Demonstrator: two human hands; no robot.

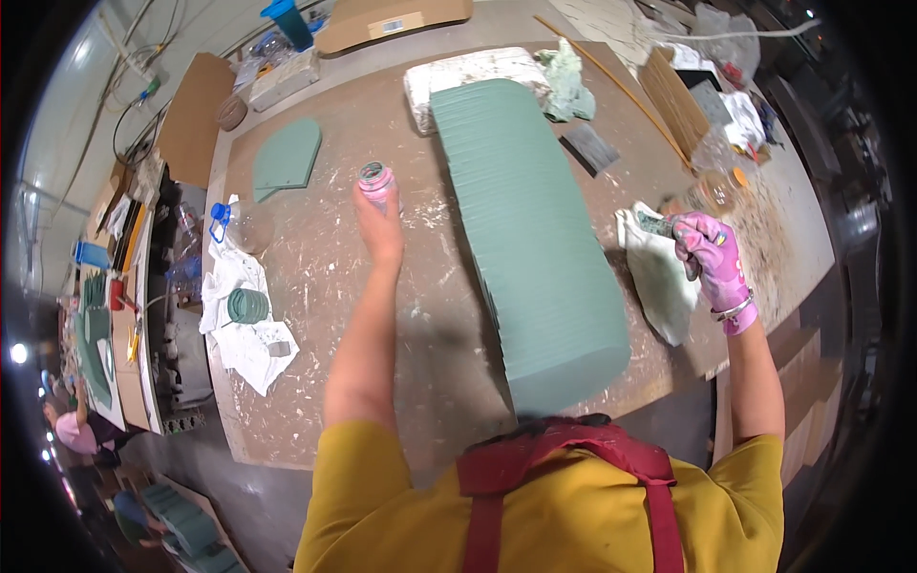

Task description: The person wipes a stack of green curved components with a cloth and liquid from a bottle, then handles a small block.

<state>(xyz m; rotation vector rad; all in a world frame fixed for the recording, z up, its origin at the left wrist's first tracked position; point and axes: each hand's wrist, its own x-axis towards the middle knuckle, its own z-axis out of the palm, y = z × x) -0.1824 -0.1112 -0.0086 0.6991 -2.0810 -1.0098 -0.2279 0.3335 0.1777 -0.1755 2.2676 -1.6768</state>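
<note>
In my bare left hand [381, 224] is a small pink-smeared jar [375, 180], held upright with its open mouth up. My right hand [709, 250], in a pink glove, is closed on a small greenish-grey piece [655, 224], whose exact kind I cannot make out. It is over the top of a folded white cloth [664, 296] at the table's right. Between my hands lies a long green piece [535, 220] with a ridged top and a rounded near end. Its far end meets a white, stained block [478, 76].
On the table [420, 334], a flat green rounded piece [288, 158] lies far left. Nearer are a blue-capped clear bottle [250, 227] and a green ribbed roll [248, 306] on white cloth. Rightward lie a grey block [590, 150], a long stick [621, 91] and an orange-capped bottle [712, 193].
</note>
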